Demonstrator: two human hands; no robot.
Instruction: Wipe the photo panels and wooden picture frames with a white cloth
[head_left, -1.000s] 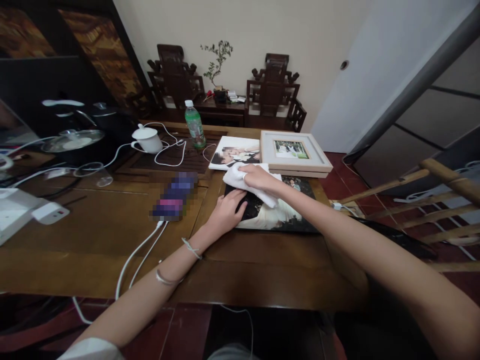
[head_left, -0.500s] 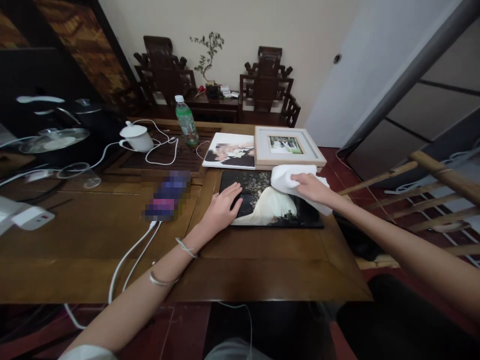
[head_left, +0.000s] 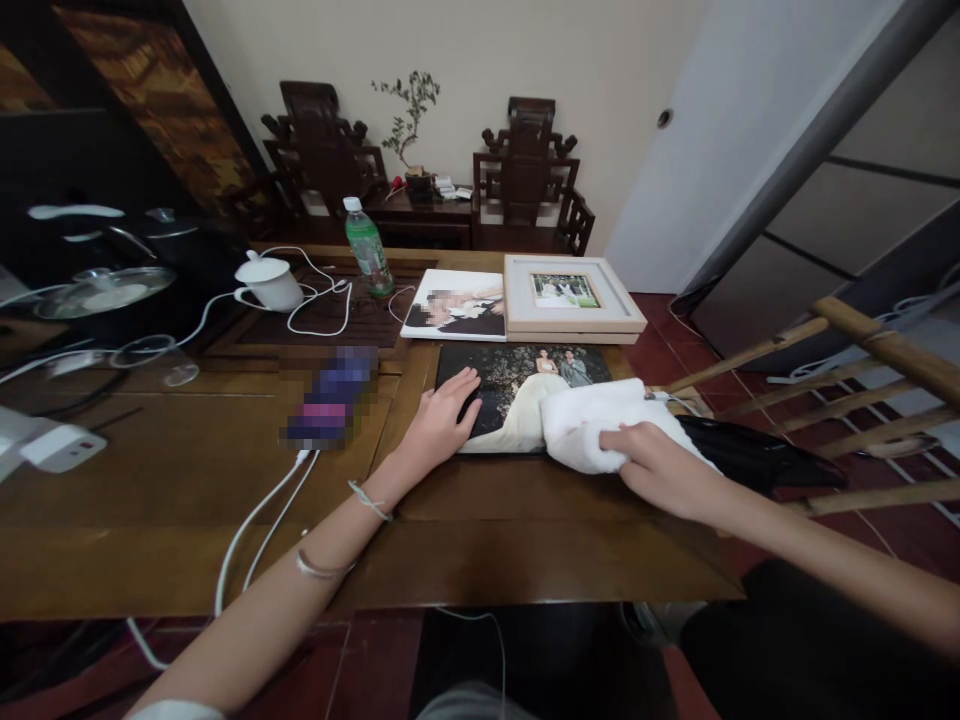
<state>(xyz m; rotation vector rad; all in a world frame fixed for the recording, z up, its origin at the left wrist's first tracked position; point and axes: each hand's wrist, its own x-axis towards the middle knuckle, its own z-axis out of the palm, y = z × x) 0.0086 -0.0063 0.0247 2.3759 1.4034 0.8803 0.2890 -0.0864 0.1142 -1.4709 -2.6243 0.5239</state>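
A dark wedding photo panel [head_left: 510, 390] lies flat on the wooden table [head_left: 487, 530]. My left hand [head_left: 442, 412] rests on the panel's left edge, fingers stretched out flat and holding nothing. Bunched under the fingers of my right hand [head_left: 660, 465] is a white cloth [head_left: 581, 425], pressed over the panel's lower right part. The cloth covers that corner of the photo and hangs past its right side. Two figures and a pale gown show on the uncovered part.
Behind the panel lie a white-edged photo [head_left: 457, 305] and a light wooden picture frame [head_left: 574, 297]. A green bottle [head_left: 367, 250], a lidded white cup [head_left: 270, 282] and a blurred-out phone-like object [head_left: 330, 400] with a white cable stand left. A wooden chair [head_left: 885, 350] is at the right.
My right hand has drawn the white cloth from the panel's upper right down to its lower right, baring the two figures. My left hand stays in place on the left edge.
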